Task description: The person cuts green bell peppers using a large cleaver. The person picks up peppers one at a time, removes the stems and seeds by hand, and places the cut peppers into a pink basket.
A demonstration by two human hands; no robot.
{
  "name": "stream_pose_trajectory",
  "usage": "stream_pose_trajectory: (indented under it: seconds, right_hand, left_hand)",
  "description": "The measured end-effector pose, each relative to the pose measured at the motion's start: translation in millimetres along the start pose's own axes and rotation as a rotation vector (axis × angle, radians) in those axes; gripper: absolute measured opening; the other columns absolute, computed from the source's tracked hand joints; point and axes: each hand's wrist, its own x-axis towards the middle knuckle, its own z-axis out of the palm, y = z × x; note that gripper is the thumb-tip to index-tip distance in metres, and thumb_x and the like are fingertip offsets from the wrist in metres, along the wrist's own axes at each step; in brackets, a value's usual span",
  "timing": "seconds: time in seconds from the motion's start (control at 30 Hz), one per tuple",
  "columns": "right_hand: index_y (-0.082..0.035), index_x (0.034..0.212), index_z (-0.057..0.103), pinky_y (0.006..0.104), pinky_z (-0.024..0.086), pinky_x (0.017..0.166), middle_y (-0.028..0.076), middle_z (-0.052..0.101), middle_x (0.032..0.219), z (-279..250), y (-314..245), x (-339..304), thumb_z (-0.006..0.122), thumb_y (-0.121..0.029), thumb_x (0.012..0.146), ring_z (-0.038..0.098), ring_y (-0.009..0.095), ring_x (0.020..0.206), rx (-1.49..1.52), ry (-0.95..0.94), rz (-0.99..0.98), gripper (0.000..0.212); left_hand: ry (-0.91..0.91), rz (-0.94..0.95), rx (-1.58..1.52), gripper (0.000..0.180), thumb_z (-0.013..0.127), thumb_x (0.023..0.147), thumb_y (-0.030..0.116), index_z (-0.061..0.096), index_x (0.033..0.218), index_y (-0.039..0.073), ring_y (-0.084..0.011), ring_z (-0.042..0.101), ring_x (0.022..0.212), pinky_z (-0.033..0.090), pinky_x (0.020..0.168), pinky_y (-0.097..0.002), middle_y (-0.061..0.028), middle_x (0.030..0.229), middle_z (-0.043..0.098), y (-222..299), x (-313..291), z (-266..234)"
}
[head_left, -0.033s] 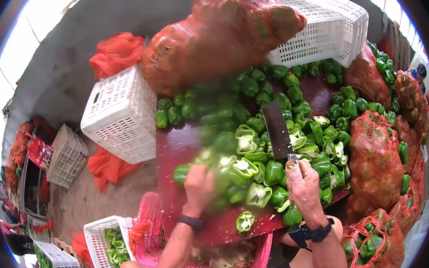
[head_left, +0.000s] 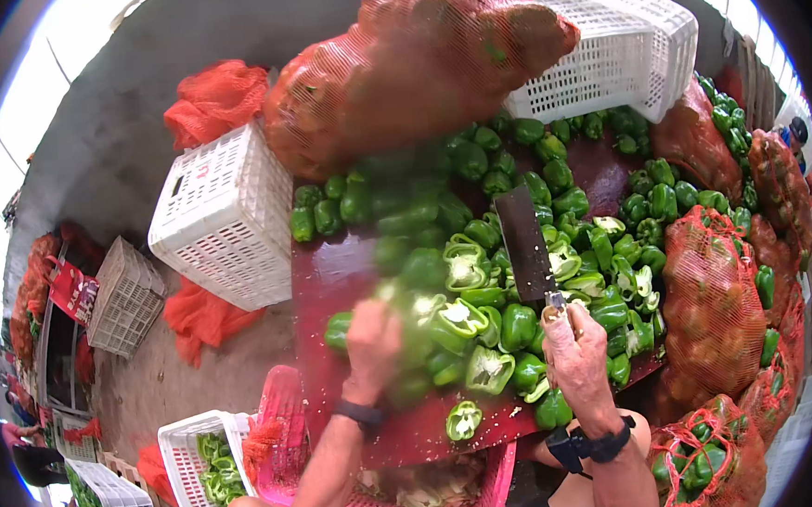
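My right hand (head_left: pixel 575 345) is wrapped round the handle of a cleaver (head_left: pixel 524 246). The dark, wide blade points away from me over the pile, with pale specks on it. Left of it, my left hand (head_left: pixel 372 341) reaches over the near left side of the peppers; a blurred patch in the picture hides its fingertips and anything in them. Just beside that hand lies a whole green bell pepper (head_left: pixel 337 332). Halved bell peppers (head_left: pixel 489 369) with pale insides lie between the hands, mixed with whole ones, on a dark red tabletop (head_left: pixel 318 259).
Beneath the near table edge sits a pink crate (head_left: pixel 505 475) holding pale scraps. A white crate (head_left: pixel 178 453) with green pepper pieces stands left of it. Red net sacks (head_left: pixel 712 309) crowd the right side; a large full sack (head_left: pixel 414 76) and white crates (head_left: pixel 223 218) stand beyond.
My left hand has shifted very slightly away from me. My right hand and the cleaver stay in place.
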Motion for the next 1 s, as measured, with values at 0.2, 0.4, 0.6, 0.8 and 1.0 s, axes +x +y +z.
stream_pose_trajectory:
  seconds: [0.2,0.4,0.6,0.8,1.0]
  right_hand:
    - [-0.002,0.082,0.054,0.0274,0.034,0.052,-0.003,0.046,0.066,8,-12,-2,0.067,-0.028,0.098,0.039,0.007,0.061,-0.094,-0.03,-0.005,0.033]
    - [0.0,0.091,0.059,0.0295,0.038,0.053,0.001,0.05,0.065,7,-13,-1,0.068,-0.026,0.097,0.043,0.009,0.06,-0.212,-0.04,-0.023,0.029]
    - [0.001,0.093,0.059,0.0337,0.044,0.054,0.01,0.057,0.065,18,-8,-7,0.069,-0.022,0.094,0.052,0.015,0.057,-0.25,-0.066,-0.055,0.025]
    - [0.002,0.094,0.059,0.035,0.047,0.055,0.013,0.061,0.068,24,-12,-11,0.069,-0.021,0.094,0.057,0.02,0.057,-0.237,-0.067,-0.08,0.025]
    - [0.002,0.094,0.059,0.0357,0.048,0.056,0.014,0.062,0.068,24,-9,-9,0.069,-0.021,0.093,0.058,0.021,0.058,-0.247,-0.053,-0.066,0.025]
  left_hand:
    - [-0.341,0.081,-0.042,0.055,0.059,0.07,-0.003,0.06,0.124,0.002,-0.0399,0.056,0.116,0.048,0.101,-0.0435,-0.0214,0.122,0.059,-56,71,70]
    - [-0.573,-0.027,-0.079,0.067,0.06,0.065,0.001,0.057,0.132,0.004,-0.0416,0.052,0.122,0.045,0.106,-0.0435,-0.0231,0.131,0.053,-51,92,73]
    - [-0.535,-0.05,-0.057,0.067,0.065,0.068,0.008,0.054,0.135,0.005,-0.04,0.053,0.123,0.046,0.105,-0.0415,-0.0235,0.13,0.055,-65,81,77]
    - [-0.539,-0.082,-0.107,0.067,0.07,0.071,0.013,0.054,0.136,0.006,-0.0359,0.055,0.124,0.046,0.106,-0.0399,-0.0197,0.133,0.056,-63,83,89]
    - [-0.565,-0.15,-0.177,0.067,0.074,0.068,0.015,0.056,0.132,0.008,-0.0347,0.057,0.121,0.047,0.104,-0.0389,-0.0179,0.131,0.057,-63,89,84]
